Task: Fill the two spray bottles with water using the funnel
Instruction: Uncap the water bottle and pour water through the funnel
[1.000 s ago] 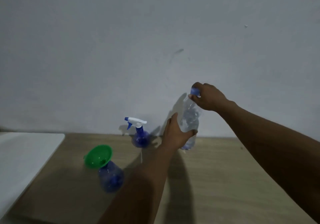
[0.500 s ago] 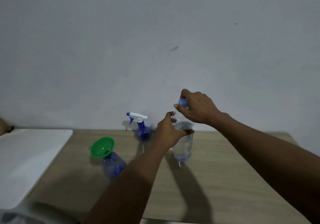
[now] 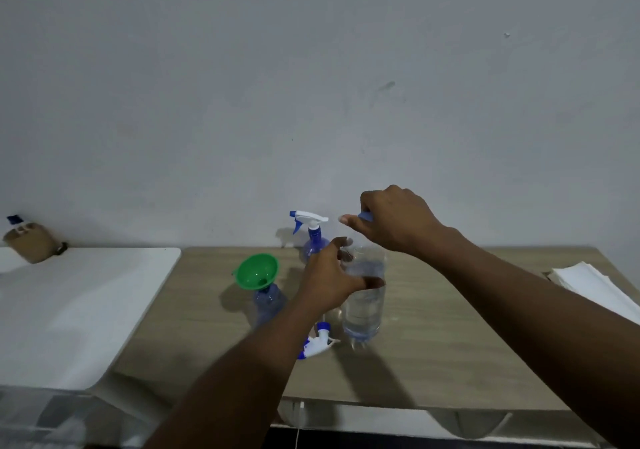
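A clear water bottle (image 3: 363, 306) stands on the wooden table (image 3: 450, 344), and my left hand (image 3: 329, 282) grips its upper body. My right hand (image 3: 394, 220) is closed on the bottle's blue cap (image 3: 365, 215), held just above the neck. A green funnel (image 3: 257, 272) sits in the mouth of a blue spray bottle (image 3: 268, 304) to the left. Behind, near the wall, a second blue spray bottle (image 3: 313, 240) carries its white trigger head. A loose white and blue trigger head (image 3: 318, 343) lies on the table by my left forearm.
A white surface (image 3: 69, 310) adjoins the table on the left, with a brown object (image 3: 33, 244) at its back edge. White folded sheets (image 3: 595, 285) lie at the table's right edge. The wall runs close behind the table.
The view has tilted down, showing more of the table and the loose trigger head. The water bottle has come down from a raised tilt to standing, and my right hand has lifted with the cap.
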Motion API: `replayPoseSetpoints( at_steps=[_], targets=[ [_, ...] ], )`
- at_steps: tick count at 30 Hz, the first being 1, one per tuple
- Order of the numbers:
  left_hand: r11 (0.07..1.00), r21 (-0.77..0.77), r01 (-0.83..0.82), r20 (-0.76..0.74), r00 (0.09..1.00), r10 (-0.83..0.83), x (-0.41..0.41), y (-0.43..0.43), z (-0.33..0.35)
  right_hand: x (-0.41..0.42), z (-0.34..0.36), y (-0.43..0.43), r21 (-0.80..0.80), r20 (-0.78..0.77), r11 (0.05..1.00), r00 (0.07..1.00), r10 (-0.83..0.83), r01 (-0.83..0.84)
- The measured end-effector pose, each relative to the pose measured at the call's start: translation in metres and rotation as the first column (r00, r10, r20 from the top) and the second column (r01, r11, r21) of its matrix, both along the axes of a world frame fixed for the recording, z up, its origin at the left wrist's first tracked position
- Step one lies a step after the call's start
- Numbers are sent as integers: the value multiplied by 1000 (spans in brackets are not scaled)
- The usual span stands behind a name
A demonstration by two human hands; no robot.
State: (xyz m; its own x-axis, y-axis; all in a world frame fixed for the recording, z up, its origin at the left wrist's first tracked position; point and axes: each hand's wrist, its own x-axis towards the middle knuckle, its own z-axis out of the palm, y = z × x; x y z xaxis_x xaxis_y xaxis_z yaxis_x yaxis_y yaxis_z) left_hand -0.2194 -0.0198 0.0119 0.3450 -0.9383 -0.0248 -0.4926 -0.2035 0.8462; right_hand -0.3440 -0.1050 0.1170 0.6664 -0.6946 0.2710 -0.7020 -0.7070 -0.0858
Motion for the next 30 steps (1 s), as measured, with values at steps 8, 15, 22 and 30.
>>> replayPoseSetpoints(
  at_steps=[8, 15, 22, 30],
  targets=[
    [995, 17, 94, 1, 996, -94, 9, -5, -6, -7, 34, 7, 304, -208, 939, 950, 231, -162],
    [985, 69, 158, 83, 983, -164, 15, -12, -4, 2, 40, 14, 66, -291, 998, 957, 4, 16],
    [976, 78, 205, 129, 968, -214, 19, -14, -2, 4, 45, 14, 187, -323, 982, 946, 28, 35],
    [959, 84, 271, 97, 955, -279, 27, -18, -4, 5, 46, 16, 255, -257, 965, 959, 121, -53]
  ],
)
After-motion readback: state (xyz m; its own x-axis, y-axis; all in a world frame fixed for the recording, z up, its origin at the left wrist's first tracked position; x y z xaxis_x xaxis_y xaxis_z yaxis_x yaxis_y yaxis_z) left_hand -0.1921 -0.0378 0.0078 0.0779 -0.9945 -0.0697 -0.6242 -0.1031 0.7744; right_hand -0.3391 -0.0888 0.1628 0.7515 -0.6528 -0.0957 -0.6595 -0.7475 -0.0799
